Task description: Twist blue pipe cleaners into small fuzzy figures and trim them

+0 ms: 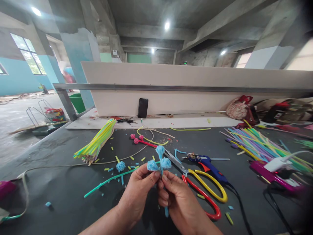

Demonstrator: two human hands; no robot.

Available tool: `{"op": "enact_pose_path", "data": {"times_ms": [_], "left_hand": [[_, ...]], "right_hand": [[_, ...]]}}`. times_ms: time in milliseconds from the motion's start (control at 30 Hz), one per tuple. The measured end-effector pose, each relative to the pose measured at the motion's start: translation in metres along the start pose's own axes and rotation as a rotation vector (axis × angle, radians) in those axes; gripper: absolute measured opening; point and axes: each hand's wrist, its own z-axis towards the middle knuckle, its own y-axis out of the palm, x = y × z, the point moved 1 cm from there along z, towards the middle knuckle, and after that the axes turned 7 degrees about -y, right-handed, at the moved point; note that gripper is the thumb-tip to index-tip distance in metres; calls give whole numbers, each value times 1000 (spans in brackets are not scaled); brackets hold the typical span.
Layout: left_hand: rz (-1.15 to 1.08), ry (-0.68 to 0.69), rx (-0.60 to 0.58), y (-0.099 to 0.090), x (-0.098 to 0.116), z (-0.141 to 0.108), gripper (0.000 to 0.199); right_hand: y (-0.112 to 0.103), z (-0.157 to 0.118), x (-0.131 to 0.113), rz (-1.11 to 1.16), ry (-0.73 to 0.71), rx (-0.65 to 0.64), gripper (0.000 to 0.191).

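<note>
Between my two hands is a blue pipe-cleaner flower (160,152) with three fluffy heads, held upright over the dark table. My left hand (137,186) pinches it just under the heads, thumb against fingers. Close beside it, my right hand (177,195) grips the blue stem, whose lower end shows below the fingers. Scissors (207,179) with one yellow and one red handle lie just right of my hands, blades pointing away. A loose blue fluffy head (120,166) and a long green pipe cleaner (105,183) lie on the left.
A blue glue gun (214,170) rests behind the scissors. Pipe-cleaner bundles lie at left (97,140) and right (264,143). A phone (142,108) leans on the back board. A purple power strip (276,178) sits at right. Cut scraps and a pink-tipped red stem (146,142) lie on the table.
</note>
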Motion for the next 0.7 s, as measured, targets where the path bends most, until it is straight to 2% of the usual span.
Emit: {"op": "enact_pose_path", "data": {"times_ms": [167, 300, 500, 600, 700], "left_hand": [[-5, 16, 8, 0, 1, -1, 11], [-37, 11, -30, -1, 3, -1, 9], [-60, 17, -52, -2, 10, -2, 11], [-43, 4, -76, -2, 13, -2, 15], [-35, -2, -46, -2, 14, -2, 21]], "right_hand": [[1, -2, -3, 25, 0, -10, 18], [-1, -3, -4, 40, 39, -44, 15], [-4, -4, -6, -35, 33, -34, 18], [-5, -4, -6, 42, 78, -93, 14], [-7, -4, -5, 98, 142, -152, 12]]}}
